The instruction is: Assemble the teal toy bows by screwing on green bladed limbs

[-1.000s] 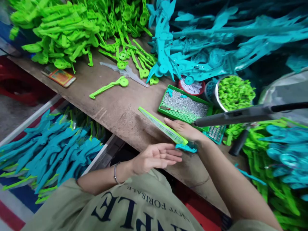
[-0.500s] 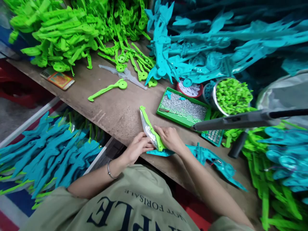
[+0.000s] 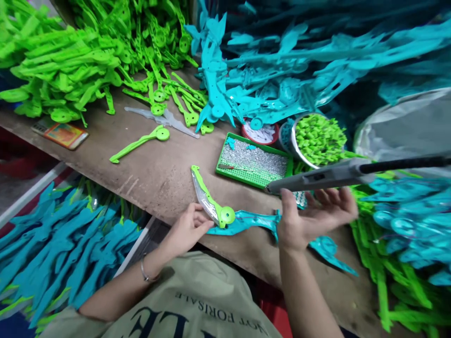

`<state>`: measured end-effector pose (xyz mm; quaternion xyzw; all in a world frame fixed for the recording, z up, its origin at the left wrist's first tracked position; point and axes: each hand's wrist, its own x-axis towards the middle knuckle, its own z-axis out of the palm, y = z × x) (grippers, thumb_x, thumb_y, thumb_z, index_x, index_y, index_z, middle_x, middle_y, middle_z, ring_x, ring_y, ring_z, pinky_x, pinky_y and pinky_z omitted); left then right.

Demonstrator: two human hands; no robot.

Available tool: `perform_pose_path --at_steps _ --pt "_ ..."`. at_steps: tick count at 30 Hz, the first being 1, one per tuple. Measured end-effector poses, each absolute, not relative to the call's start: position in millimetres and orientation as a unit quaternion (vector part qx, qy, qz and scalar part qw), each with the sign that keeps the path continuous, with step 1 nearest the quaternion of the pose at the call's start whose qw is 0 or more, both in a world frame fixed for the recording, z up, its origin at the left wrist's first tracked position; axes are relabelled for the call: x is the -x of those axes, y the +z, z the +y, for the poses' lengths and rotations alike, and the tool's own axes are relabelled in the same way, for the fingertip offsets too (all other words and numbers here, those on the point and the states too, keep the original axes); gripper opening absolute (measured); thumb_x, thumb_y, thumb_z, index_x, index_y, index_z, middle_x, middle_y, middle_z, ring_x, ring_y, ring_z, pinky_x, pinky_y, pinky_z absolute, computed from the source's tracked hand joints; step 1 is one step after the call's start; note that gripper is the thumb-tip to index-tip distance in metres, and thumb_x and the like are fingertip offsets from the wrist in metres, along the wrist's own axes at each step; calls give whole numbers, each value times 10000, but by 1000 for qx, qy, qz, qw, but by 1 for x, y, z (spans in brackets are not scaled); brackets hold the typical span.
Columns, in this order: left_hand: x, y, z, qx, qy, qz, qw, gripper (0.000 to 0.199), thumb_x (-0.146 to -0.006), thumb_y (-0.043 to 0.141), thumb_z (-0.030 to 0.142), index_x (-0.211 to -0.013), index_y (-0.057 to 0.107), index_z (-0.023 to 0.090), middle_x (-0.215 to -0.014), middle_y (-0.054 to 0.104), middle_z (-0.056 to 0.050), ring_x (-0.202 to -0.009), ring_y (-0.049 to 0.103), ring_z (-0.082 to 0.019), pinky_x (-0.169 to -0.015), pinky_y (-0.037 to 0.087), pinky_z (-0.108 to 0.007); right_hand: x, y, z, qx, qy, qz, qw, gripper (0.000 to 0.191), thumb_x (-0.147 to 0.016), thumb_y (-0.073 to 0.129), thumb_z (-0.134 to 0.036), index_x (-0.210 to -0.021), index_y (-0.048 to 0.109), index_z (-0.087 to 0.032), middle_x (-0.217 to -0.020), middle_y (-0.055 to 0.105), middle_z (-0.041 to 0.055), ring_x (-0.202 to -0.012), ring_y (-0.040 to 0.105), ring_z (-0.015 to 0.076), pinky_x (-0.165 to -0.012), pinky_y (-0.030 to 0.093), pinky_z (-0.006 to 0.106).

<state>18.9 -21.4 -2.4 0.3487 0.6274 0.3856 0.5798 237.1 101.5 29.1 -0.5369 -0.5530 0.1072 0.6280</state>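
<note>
One grey power tool (image 3: 320,176) stands just beyond and above the right hand (image 3: 306,223), its long axis running roughly left to right, with the tip at the left end, set a little lower, and a black cable (image 3: 405,162) leaving the right end. The right hand is the nearer by a clear margin; the left is well apart from the tool.

Right hand: open, fingers spread and gripping nothing, thumb raised near the tip end, fingers under the body. Whether skin touches the casing cannot be told.

Left hand (image 3: 185,232): closed on the left end of the assembly (image 3: 232,228). Which layer the fingers bear on is not discernible.

The assembly lies at the near edge of the counter (image 3: 169,188), to the left of the right hand. It comprises a green-edged clear blade piece (image 3: 208,199), round disc nearest the person, over a blue shell (image 3: 257,219). The blade piece slants away up and to the left; the shell extends rightward and is partly hidden behind the right hand.

Beyond the assembly sits a green tray (image 3: 243,180) of small silvery parts (image 3: 260,157); the tool's tip appears beside its near right corner.
</note>
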Motion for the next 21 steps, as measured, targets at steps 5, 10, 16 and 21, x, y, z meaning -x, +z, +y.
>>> perform_pose_path --at_steps 5,10,16,21 --pt "7 34 21 -552 368 645 379 186 -974 562 361 -993 649 198 -883 747 -42 -800 712 -175 -696 542 -285 -235 39 122 529 332 -535 569 514 -707 812 -312 -1149 557 -248 -934 723 8 -875 712 214 -818 584 417" --pt "-8 43 124 -711 305 467 428 247 -978 491 236 -1119 688 188 -1179 752 -78 -1072 692 -182 -950 518 -330 -231 53 124 492 376 -532 578 461 -663 707 -197 -1113 616 -240 -813 706 -25 -775 678 193 -746 547 366" --pt "-50 4 212 -606 220 358 676 120 -734 698 171 -842 742 199 -807 766 -15 -781 697 -157 -753 549 -272 -238 54 129 485 392 -537 568 454 -634 676 -176 -1080 613 -239 -810 698 -19 -728 639 173 -694 527 328" --pt "-66 -14 235 -533 262 371 714 132 -690 726 159 -820 744 178 -835 746 -118 -781 721 -251 -781 584 -438 -244 47 132 485 375 -549 568 415 -660 666 -177 -1067 613 -236 -802 675 -13 -719 646 178 -673 530 332"
